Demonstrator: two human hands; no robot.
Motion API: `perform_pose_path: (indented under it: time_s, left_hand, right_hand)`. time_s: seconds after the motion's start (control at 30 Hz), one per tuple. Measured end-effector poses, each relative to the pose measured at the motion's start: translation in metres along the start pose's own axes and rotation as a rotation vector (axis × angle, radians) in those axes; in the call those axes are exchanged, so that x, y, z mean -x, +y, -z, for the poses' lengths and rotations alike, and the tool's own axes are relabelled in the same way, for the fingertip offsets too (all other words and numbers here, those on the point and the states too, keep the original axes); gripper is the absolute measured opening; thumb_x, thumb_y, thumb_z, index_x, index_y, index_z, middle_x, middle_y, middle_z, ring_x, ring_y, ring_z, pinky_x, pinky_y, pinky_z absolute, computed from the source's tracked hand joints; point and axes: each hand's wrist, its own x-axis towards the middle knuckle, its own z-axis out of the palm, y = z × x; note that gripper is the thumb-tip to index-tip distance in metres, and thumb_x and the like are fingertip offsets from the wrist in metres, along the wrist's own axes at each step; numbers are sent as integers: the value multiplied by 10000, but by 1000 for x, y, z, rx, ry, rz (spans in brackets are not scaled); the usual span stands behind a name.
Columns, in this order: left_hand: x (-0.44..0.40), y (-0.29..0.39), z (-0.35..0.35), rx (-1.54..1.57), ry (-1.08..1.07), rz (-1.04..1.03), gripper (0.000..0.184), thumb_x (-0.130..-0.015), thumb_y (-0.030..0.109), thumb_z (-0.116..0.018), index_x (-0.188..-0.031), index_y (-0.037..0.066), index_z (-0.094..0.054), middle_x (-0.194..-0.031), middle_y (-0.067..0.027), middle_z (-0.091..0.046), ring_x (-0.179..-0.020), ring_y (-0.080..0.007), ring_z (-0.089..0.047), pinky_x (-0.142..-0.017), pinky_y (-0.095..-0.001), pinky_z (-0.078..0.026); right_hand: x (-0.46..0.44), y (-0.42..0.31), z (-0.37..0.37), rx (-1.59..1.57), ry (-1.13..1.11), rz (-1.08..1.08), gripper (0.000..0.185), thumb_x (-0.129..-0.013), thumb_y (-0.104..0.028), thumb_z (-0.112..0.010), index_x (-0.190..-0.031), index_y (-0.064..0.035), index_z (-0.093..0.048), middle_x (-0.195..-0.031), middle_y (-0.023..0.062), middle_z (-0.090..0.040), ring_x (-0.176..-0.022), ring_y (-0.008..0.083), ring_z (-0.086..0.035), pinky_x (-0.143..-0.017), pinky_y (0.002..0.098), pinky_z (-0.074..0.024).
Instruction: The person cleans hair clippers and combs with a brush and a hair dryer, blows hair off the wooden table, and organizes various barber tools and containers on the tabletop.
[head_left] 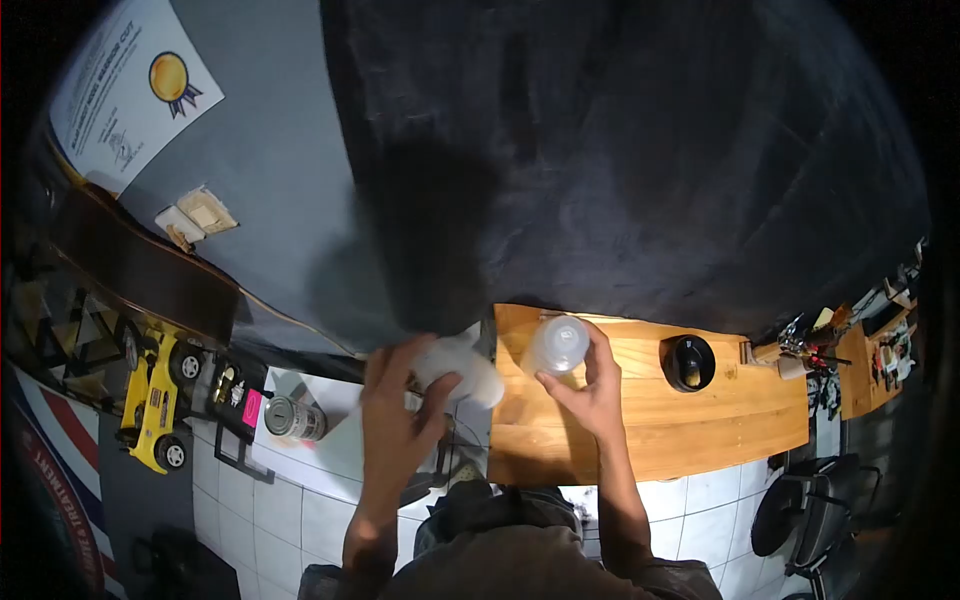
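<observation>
My left hand [392, 408] is closed around a whitish, translucent plastic bottle [460, 372], which is tilted and slightly blurred. My right hand [597, 388] grips a second translucent plastic bottle [562, 344] from its right side, with its round end facing up toward me. This second bottle is over the left part of the wooden table [640, 430]. The two bottles are side by side and apart. What is inside them I cannot make out.
On the table's right part sits a black bowl [688, 363] with a small object in it. Leftward, a metal tin [290, 418] stands on a white surface [335, 455], near a yellow toy car [155, 400]. A dark wall [640, 180] rises in front; a black chair [815, 515] stands lower right.
</observation>
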Motion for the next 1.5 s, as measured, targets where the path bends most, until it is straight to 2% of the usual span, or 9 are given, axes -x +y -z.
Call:
perform_pose_path:
  time_s: [0.23,0.3,0.73,0.93,1.1,1.17,1.27,1.37,1.5]
  left_hand:
    - [-39,4,-82,-6,3,-174,364,-816,126,-733,-1147,34,-613,-930,-179,-586,-838,-346,-566,-755,-433,-464]
    - [-43,0,-96,-12,19,-205,363,-820,136,-732,-1148,37,-613,-927,-179,-586,-845,-348,-567,-759,-441,-462]
    - [-34,-30,-124,50,-1,-181,403,-829,148,-716,-1201,48,-598,-1007,-161,-603,-950,-343,-562,-869,-437,-449]
    - [-34,-37,-120,98,-53,-112,511,-805,203,-761,-1259,44,-587,-1059,-173,-602,-978,-365,-577,-875,-431,-469]
    - [-17,-43,-104,218,-60,-61,673,-839,280,-748,-1399,63,-445,-1244,-220,-540,-1143,-411,-546,-968,-466,-450]
    - [-8,-58,-93,288,13,-105,638,-853,277,-739,-1395,85,-464,-1304,-213,-517,-1184,-411,-534,-998,-466,-445]
    - [14,-88,-56,235,127,26,530,-849,240,-743,-1304,60,-539,-1291,-196,-530,-1164,-400,-549,-980,-447,-454]
    - [50,-146,-8,150,333,172,406,-854,182,-729,-1206,32,-593,-1238,-187,-573,-1130,-370,-580,-930,-414,-480]
    - [116,-213,71,53,578,385,387,-823,65,-707,-1190,18,-594,-1189,-184,-593,-1137,-384,-560,-966,-435,-450]
  right_hand:
    - [-11,28,18,136,-16,86,739,-737,-80,-819,-1381,14,-470,-1296,179,-516,-1269,314,-506,-1036,394,-451]
    - [-11,31,18,11,3,30,729,-749,-66,-810,-1385,14,-463,-1292,169,-508,-1272,309,-500,-1038,393,-456]
    - [8,54,10,162,-9,6,805,-747,-69,-817,-1432,7,-401,-1353,191,-477,-1236,322,-528,-1007,412,-476]
    - [21,26,1,300,173,49,938,-739,-197,-839,-1472,41,-305,-1443,227,-411,-1322,352,-433,-1056,450,-390]
    - [28,-24,-32,388,490,235,622,-833,-106,-714,-1361,43,-421,-1393,216,-449,-1321,351,-410,-1140,456,-273]
    - [29,-47,-52,361,423,437,462,-902,-16,-606,-1326,28,-428,-1387,198,-432,-1308,314,-418,-1138,432,-273]
    - [31,-53,-104,208,247,468,403,-881,-106,-651,-1223,28,-484,-1323,199,-484,-1266,349,-442,-1089,483,-311]
    - [30,-66,-179,237,-127,334,338,-833,-94,-705,-1132,15,-590,-1272,203,-553,-1162,353,-550,-1013,423,-414]
    - [45,-44,-286,37,-551,85,490,-802,-121,-752,-1253,-13,-593,-1291,208,-567,-1197,371,-559,-1013,412,-440]
